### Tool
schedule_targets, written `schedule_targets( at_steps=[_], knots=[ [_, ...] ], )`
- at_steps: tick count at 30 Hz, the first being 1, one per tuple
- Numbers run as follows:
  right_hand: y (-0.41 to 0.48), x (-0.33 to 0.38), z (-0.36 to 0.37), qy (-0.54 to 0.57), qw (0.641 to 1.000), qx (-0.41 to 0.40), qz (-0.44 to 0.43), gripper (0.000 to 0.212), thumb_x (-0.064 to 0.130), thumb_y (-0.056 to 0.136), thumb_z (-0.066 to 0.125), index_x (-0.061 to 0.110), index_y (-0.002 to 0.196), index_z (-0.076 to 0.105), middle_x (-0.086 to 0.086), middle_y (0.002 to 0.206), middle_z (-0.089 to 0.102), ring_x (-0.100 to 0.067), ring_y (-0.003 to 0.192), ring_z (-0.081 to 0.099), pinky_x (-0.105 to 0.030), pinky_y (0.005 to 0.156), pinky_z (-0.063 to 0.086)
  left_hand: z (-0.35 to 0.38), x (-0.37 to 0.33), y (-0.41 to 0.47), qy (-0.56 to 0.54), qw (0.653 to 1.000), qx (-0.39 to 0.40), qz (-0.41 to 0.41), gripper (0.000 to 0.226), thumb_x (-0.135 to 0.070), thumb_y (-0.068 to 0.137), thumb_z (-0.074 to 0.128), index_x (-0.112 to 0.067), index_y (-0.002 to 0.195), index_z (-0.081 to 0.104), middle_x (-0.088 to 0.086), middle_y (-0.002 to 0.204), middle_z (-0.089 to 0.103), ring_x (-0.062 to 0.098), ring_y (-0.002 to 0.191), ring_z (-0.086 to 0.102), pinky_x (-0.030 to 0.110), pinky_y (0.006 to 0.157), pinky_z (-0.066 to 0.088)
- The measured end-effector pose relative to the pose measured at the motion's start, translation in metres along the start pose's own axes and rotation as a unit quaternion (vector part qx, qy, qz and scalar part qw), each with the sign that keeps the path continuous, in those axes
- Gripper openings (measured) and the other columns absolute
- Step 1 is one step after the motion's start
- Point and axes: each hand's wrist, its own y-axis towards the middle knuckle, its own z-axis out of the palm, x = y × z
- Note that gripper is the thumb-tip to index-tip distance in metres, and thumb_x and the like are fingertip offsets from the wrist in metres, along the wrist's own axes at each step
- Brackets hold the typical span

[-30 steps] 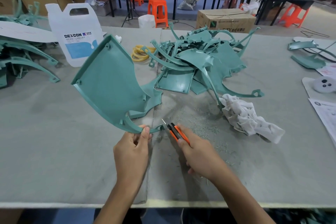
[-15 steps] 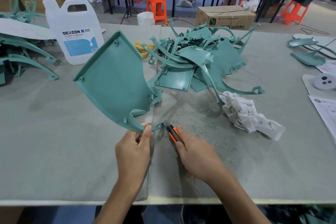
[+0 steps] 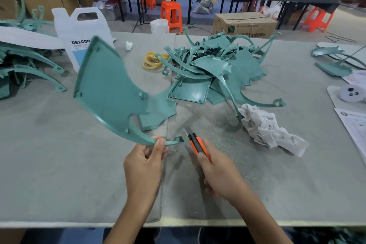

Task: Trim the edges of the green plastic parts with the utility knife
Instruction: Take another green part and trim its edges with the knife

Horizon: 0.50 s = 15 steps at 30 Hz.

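Note:
My left hand (image 3: 145, 161) pinches the thin lower rim of a large curved green plastic panel (image 3: 108, 87), holding it tilted above the table. My right hand (image 3: 219, 170) grips an orange and black utility knife (image 3: 197, 144). Its short blade points up and left and ends just right of the panel's narrow tip, a small gap apart. A heap of green plastic parts (image 3: 213, 71) lies on the grey table (image 3: 59, 154) beyond the hands. One flat green piece lies under the held panel.
A crumpled white rag (image 3: 269, 128) lies right of the knife, with fine shavings around it. A white DEXCON jug (image 3: 79, 33) stands back left beside more green parts (image 3: 25, 65). Yellow rings (image 3: 153, 61) lie mid-table. Papers and a white round item (image 3: 350, 93) sit at the right.
The panel has swung left and tilted so its top corner now covers part of the jug. The knife has drawn slightly back from the panel's tip, blade showing again.

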Motion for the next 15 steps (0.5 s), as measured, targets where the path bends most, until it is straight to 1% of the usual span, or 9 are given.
schedule_targets(
  at_steps=[1,2,3,4,6,9,11,13,15],
  knots=[
    [0.0,0.0,-0.001,0.065,0.998,-0.022,0.003,0.016,0.047,0.101,0.052,0.048,0.116,0.056,0.008,0.068,0.06,-0.014,0.055,0.061,-0.039,0.054,0.055,0.0,-0.006,-0.002,-0.031,0.999,0.003,-0.016,0.01,-0.037,0.09,0.073,-0.029,0.086,0.077,-0.001,0.08,0.078,0.015,0.079,0.076,0.035,0.075,0.062],
    [0.001,0.002,-0.002,0.124,0.992,-0.037,0.002,0.018,0.052,0.095,0.061,0.035,0.102,0.06,0.008,0.062,0.056,-0.014,0.05,0.058,-0.04,0.051,0.053,0.001,-0.012,-0.004,-0.06,0.998,0.009,-0.029,0.008,-0.036,0.089,0.074,-0.029,0.086,0.077,0.002,0.08,0.078,0.018,0.078,0.077,0.03,0.071,0.062],
    [0.002,0.004,-0.004,0.188,0.981,-0.037,0.005,0.033,0.056,0.088,0.069,0.025,0.096,0.061,0.007,0.059,0.054,-0.016,0.048,0.056,-0.039,0.049,0.05,0.001,-0.017,-0.006,-0.084,0.996,0.017,-0.039,0.007,-0.034,0.088,0.074,-0.028,0.086,0.078,0.005,0.08,0.078,0.021,0.077,0.077,0.026,0.068,0.062],
    [0.003,0.007,-0.005,0.262,0.965,-0.023,0.014,0.04,0.058,0.081,0.077,0.022,0.094,0.065,0.005,0.059,0.053,-0.016,0.048,0.055,-0.036,0.046,0.049,0.002,-0.022,-0.009,-0.103,0.993,0.025,-0.046,0.009,-0.033,0.087,0.075,-0.024,0.086,0.078,0.007,0.08,0.078,0.023,0.077,0.077,0.024,0.065,0.061],
    [0.009,0.013,-0.007,0.379,0.925,0.008,0.032,0.031,0.052,0.073,0.086,0.026,0.086,0.074,0.005,0.063,0.057,-0.014,0.049,0.052,-0.028,0.045,0.046,0.004,-0.028,-0.014,-0.134,0.988,0.039,-0.064,0.021,-0.034,0.083,0.077,-0.013,0.084,0.077,0.011,0.081,0.078,0.025,0.076,0.077,0.023,0.064,0.06],
    [0.015,0.021,-0.008,0.432,0.901,0.018,0.027,0.014,0.029,0.08,0.085,0.02,0.083,0.075,0.0,0.075,0.067,-0.011,0.051,0.052,-0.024,0.042,0.044,0.004,-0.034,-0.019,-0.148,0.985,0.043,-0.08,0.037,-0.041,0.076,0.078,-0.005,0.084,0.075,0.013,0.079,0.077,0.026,0.075,0.076,0.024,0.062,0.059],
    [0.019,0.021,-0.006,0.45,0.892,0.018,0.032,0.011,0.017,0.085,0.081,0.012,0.087,0.071,-0.006,0.074,0.066,-0.011,0.052,0.054,-0.024,0.042,0.045,0.001,-0.036,-0.017,-0.12,0.989,0.052,-0.075,0.043,-0.049,0.077,0.076,-0.006,0.081,0.076,0.012,0.078,0.077,0.026,0.073,0.076,0.023,0.061,0.059],
    [0.023,0.023,-0.008,0.463,0.885,0.018,0.041,0.014,0.015,0.086,0.08,0.009,0.088,0.067,-0.008,0.071,0.065,-0.011,0.052,0.054,-0.022,0.042,0.045,-0.006,-0.037,-0.014,-0.07,0.993,0.074,-0.06,0.051,-0.059,0.079,0.069,-0.009,0.083,0.075,0.008,0.077,0.077,0.024,0.072,0.076,0.025,0.062,0.059],
    [0.031,0.022,-0.01,0.474,0.878,0.015,0.056,0.018,0.019,0.086,0.08,0.009,0.085,0.064,-0.008,0.068,0.064,-0.01,0.049,0.053,-0.021,0.041,0.044,-0.014,-0.035,-0.013,0.028,0.995,0.098,-0.024,0.053,-0.069,0.082,0.064,-0.018,0.088,0.075,-0.003,0.08,0.078,0.014,0.077,0.075,0.029,0.07,0.059]
  ],
)
